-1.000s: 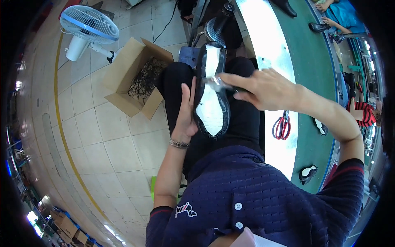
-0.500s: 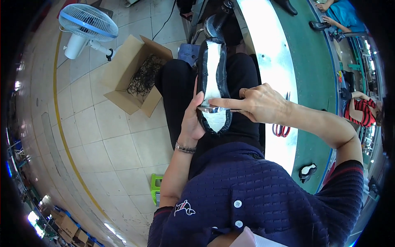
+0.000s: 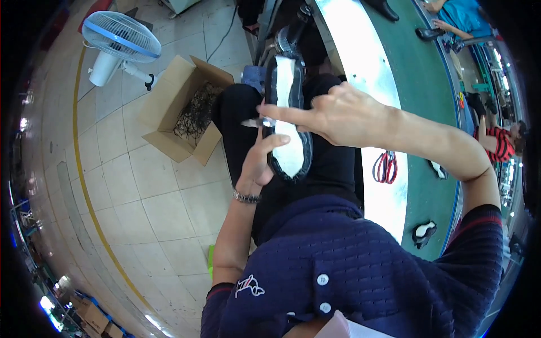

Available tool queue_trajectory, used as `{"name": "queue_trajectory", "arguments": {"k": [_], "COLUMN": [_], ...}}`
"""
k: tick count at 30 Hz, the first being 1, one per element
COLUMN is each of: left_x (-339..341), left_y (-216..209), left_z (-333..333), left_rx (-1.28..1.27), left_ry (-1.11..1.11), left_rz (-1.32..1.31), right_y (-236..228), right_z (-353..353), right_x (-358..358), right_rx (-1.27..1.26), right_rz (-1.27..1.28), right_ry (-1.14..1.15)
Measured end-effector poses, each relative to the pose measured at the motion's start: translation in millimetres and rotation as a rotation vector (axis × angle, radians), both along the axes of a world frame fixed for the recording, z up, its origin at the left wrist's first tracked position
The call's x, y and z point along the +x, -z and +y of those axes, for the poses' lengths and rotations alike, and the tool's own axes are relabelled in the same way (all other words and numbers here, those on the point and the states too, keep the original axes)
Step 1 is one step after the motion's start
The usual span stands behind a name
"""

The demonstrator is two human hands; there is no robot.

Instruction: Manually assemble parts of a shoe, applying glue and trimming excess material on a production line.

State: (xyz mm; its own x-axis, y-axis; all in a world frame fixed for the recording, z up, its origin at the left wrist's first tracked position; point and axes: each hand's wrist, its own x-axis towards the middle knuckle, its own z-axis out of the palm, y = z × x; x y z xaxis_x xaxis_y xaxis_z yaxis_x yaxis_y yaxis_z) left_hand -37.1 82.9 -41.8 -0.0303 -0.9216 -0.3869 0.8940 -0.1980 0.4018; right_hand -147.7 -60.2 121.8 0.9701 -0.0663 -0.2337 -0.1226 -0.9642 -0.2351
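A black shoe upper [image 3: 307, 152] with a white bottom faces up over my lap, its long side pointing away from me. My left hand [image 3: 260, 158] grips it from the left near the closer end, with the thumb pressed on the white bottom. My right hand [image 3: 338, 115] reaches across from the right, index finger stretched over the shoe. In that hand is a shiny metal blade [image 3: 251, 122], its tip past the shoe's left edge. The blade's handle is hidden by my fingers.
An open cardboard box [image 3: 163, 121] with black trimmings stands on the floor at left, near a white fan [image 3: 121, 39]. To my right runs a metal ledge [image 3: 375, 84] with a red-handled tool [image 3: 385, 168]. Beyond it, a green belt [image 3: 422, 101] carries shoes; other people sit across.
My right hand has moved left and away from me along the shoe, and the blade now sticks out past its left edge. My left thumb has shifted onto the white bottom.
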Motion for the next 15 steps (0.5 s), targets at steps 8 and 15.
{"name": "queue_trajectory", "arguments": {"k": [8, 15], "left_x": [7, 6], "left_y": [6, 7], "left_z": [-2, 4], "left_rx": [-0.064, -0.144], "left_ry": [0.09, 0.089], "left_rz": [0.069, -0.042], "right_y": [14, 21], "right_z": [5, 24], "right_x": [-10, -19], "right_rx": [-0.122, 0.091], "right_rz": [0.028, 0.285], "right_ry": [0.046, 0.282]}}
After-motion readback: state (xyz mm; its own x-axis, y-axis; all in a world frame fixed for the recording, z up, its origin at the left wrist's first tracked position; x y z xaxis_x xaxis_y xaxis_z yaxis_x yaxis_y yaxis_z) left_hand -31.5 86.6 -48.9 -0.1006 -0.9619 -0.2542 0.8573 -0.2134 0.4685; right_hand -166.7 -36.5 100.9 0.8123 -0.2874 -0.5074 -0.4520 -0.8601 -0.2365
